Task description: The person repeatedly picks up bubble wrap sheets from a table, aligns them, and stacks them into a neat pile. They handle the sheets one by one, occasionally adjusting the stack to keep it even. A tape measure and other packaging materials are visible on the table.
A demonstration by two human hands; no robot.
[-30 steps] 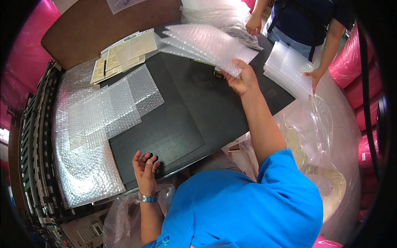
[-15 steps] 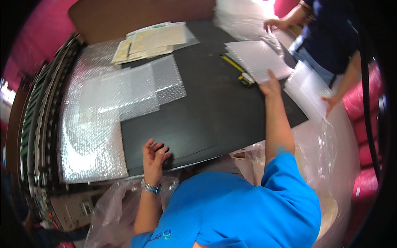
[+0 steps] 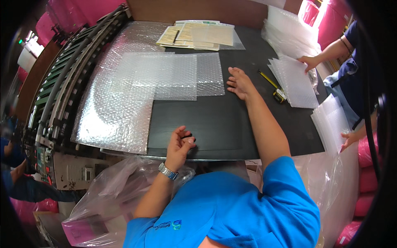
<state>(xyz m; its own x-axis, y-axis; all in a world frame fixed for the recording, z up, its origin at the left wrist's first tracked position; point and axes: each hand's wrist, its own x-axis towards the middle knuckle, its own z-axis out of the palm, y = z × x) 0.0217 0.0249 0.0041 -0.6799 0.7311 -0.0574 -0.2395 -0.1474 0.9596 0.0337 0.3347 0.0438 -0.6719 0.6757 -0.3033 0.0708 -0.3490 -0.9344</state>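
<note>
My left hand point(image 3: 179, 145), with a metal watch at the wrist, hovers over the near edge of the dark table mat point(image 3: 206, 128). Its fingers are curled around something small and dark that I cannot make out. Fingers apart and holding nothing, my right hand point(image 3: 240, 84) is above the mat, just right of overlapping clear bubble wrap sheets point(image 3: 175, 76). These lie partly on a larger bubble wrap sheet point(image 3: 111, 120) at the left. To the right, a yellow and black tape measure point(image 3: 279, 96) lies beside a stack of bubble wrap pieces point(image 3: 295, 80).
A co-worker's hand point(image 3: 309, 64) touches that stack; their other hand point(image 3: 349, 139) is at a second stack point(image 3: 332, 124) on the right edge. Papers point(image 3: 206, 34) lie at the back. A roller machine point(image 3: 62, 87) flanks the left side. Plastic film point(image 3: 120, 182) hangs below.
My right hand has left the bubble wrap stack on the right and moved leftward, now empty. My view has turned right. The co-worker's far hand has come onto the stack.
</note>
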